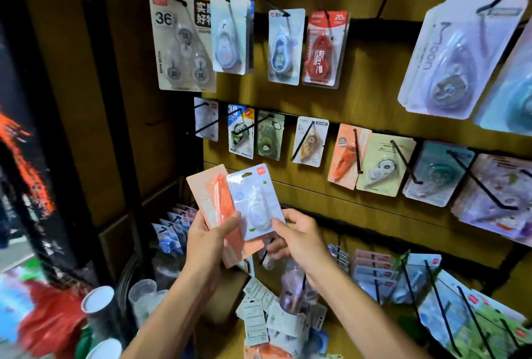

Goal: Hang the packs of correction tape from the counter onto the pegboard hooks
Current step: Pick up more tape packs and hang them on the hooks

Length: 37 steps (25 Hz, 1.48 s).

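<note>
Left hand (208, 239) grips flat orange card packs (214, 200); right hand (298, 236) apparently pinches a glossy white blister pack (254, 200).

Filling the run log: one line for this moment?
left hand: holds orange packs | right hand: pinches white pack | hung: neither

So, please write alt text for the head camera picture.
The left hand holds orange packs while the right hand pinches a white correction tape pack in front of a wooden pegboard with hanging packs.
</note>
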Motion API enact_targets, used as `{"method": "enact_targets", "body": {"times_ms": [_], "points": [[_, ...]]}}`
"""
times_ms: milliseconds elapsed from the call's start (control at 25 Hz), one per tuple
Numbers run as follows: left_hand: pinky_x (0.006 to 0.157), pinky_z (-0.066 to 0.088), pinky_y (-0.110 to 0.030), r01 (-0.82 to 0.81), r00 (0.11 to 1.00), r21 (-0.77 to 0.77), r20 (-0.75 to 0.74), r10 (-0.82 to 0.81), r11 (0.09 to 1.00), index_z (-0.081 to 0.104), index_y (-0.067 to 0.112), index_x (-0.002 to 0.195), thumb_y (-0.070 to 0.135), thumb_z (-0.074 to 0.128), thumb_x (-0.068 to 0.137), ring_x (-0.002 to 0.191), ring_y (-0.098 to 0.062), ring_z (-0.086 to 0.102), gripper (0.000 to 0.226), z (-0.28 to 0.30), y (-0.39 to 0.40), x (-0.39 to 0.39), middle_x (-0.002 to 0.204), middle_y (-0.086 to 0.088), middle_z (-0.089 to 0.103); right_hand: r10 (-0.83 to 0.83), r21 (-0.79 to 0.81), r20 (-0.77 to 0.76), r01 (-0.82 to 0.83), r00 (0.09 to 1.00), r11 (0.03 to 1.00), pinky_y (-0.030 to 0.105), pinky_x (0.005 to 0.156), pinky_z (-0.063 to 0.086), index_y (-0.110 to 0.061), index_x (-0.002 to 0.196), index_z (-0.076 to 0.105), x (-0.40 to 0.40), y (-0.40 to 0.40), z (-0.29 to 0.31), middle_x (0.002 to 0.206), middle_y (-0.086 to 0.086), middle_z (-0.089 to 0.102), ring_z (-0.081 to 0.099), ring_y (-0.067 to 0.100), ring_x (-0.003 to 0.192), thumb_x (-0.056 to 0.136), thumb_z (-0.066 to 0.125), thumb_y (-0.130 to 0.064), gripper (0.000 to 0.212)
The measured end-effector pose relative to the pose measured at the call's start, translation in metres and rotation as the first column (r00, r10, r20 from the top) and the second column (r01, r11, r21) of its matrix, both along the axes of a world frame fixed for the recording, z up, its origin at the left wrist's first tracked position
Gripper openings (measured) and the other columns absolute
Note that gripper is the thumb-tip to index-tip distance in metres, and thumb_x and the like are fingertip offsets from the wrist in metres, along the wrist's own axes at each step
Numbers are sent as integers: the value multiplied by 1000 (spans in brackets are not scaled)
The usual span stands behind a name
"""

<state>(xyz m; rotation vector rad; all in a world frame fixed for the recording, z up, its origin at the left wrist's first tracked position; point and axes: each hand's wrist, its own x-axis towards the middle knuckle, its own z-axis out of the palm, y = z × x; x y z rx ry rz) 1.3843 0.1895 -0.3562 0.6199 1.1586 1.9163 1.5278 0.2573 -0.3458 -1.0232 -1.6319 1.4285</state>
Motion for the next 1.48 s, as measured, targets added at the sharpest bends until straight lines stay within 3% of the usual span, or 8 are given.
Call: {"method": "enact_targets", "body": {"times_ms": [80, 240, 520, 680, 800, 1280, 1400, 1480], "points": [[82, 56, -51, -78, 997, -6, -8, 78, 997, 61, 22, 108, 5, 66, 87, 93, -28, 70, 27, 3, -2, -10, 105, -6, 73, 19, 92, 124, -30, 992, 995, 28, 49, 46, -15, 91, 66, -8, 1, 4, 67, 4, 68, 54, 12, 49, 97, 55, -17, 12], [88, 53, -55, -230, 971, -30, 57, 232, 973, 62, 27, 107, 12, 65, 89, 97, -29, 68, 23, -1, 2, -52, 109, -5, 70, 42, 202, 104, -62, 994, 977, 23, 46, 43, -23, 78, 62, -37, 2, 17, 59, 0, 62, 51, 11, 49, 95, 55, -18, 19], [89, 53, -51, -325, 941, -70, -126, 315, 943, 67, 23, 102, 7, 68, 85, 93, -31, 68, 23, -26, 1, -125, 106, -11, 72, 147, 388, 135, -189, 980, 902, 30, 53, 45, -17, 85, 65, -146, 3, 36, 64, 3, 66, 54, 11, 51, 92, 55, -22, 13], [87, 53, -56, -359, 929, -63, -115, 351, 931, 65, 15, 113, 5, 68, 85, 90, -30, 67, 29, -42, -2, -150, 110, -16, 70, 30, 457, 152, -97, 988, 884, 48, 63, 57, -20, 79, 60, -210, 22, 44, 65, 1, 69, 65, 21, 61, 88, 52, -30, 16], [85, 53, -60, -373, 925, -83, -115, 363, 924, 66, 19, 111, 8, 69, 85, 93, -31, 69, 28, -48, -5, -163, 105, -9, 72, -95, 536, 220, -38, 971, 843, 44, 65, 56, -18, 72, 55, -226, 35, 44, 68, 2, 68, 66, 24, 68, 89, 53, -31, 22], [82, 56, -52, -318, 942, -34, -119, 312, 947, 65, 22, 108, 5, 66, 88, 91, -26, 71, 27, -36, -19, -162, 97, -2, 75, -163, 606, 202, 7, 966, 795, 44, 59, 53, -17, 76, 51, -224, 27, 29, 68, 4, 65, 60, 25, 66, 92, 44, -33, 24], [74, 57, -41, -309, 944, -21, -131, 304, 951, 63, 18, 114, 3, 63, 89, 83, -18, 71, 29, -31, -23, -159, 101, -4, 73, -152, 581, 236, -14, 960, 814, 42, 60, 53, -16, 76, 51, -228, 30, 31, 71, 4, 68, 62, 25, 68, 91, 45, -30, 22], [81, 56, -46, -307, 944, -24, -136, 301, 951, 63, 19, 113, 3, 64, 89, 90, -25, 70, 28, -30, -24, -159, 105, -8, 72, -171, 509, 227, 32, 959, 860, 39, 62, 53, -23, 82, 48, -232, 36, 33, 82, 2, 71, 64, 24, 75, 91, 47, -28, 11]]}}
